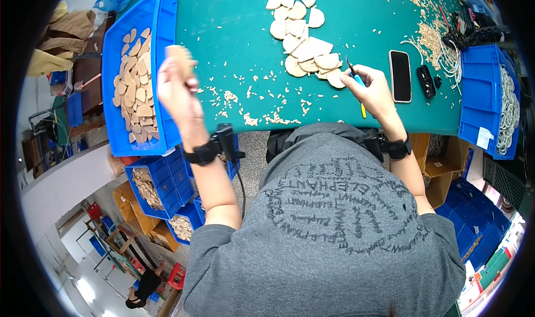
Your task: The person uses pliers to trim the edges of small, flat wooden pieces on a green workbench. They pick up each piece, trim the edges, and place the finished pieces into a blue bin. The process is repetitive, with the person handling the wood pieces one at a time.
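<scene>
My left hand (177, 91) is closed round a flat tan piece (179, 59), smeared by motion, beside the right wall of a blue bin (165, 72). Inside that bin lie many similar tan pieces (135, 88), several with a rounded edge. My right hand (372, 91) grips a small pair of nippers (359, 81) with blue and yellow handles. Their dark tip points up and away from me, and the jaws are too small to read. Just left of them a row of overlapping tan pieces (311, 49) runs to the far edge of view.
Small tan scraps (273, 118) litter the green table (234, 38). To the right lie a phone (400, 76), a black object (426, 82) and a heap of scraps (430, 38). A blue bin (478, 88) with pale cords stands at the right edge. More bins (161, 186) sit below left.
</scene>
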`<state>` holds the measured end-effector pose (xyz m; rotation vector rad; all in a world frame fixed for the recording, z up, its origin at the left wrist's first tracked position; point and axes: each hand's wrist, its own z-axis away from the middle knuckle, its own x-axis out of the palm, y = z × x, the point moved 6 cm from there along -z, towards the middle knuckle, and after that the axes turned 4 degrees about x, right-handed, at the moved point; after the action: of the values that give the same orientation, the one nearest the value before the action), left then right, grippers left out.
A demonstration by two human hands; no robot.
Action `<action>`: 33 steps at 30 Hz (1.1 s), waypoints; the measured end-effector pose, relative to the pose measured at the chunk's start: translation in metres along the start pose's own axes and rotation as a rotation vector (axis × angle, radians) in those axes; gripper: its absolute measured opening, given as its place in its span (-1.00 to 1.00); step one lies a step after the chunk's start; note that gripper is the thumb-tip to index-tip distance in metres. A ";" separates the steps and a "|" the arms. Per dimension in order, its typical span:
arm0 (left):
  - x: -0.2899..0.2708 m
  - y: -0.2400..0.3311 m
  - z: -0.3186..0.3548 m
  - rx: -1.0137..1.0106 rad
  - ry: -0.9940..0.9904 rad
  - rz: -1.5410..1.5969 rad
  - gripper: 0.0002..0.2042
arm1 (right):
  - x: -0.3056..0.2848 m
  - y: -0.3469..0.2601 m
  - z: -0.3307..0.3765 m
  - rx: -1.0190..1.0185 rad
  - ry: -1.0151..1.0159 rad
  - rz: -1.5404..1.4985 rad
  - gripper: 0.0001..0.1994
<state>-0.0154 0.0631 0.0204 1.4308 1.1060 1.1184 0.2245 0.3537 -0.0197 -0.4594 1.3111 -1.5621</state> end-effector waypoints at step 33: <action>0.152 -0.050 0.097 -0.651 -0.588 0.312 -0.69 | 0.022 -0.014 0.011 -0.229 -0.039 0.209 -0.73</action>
<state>0.1006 0.2031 -0.0242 1.2840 0.0805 1.0329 0.2181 0.3280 -0.0100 -0.4761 1.4659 -1.2317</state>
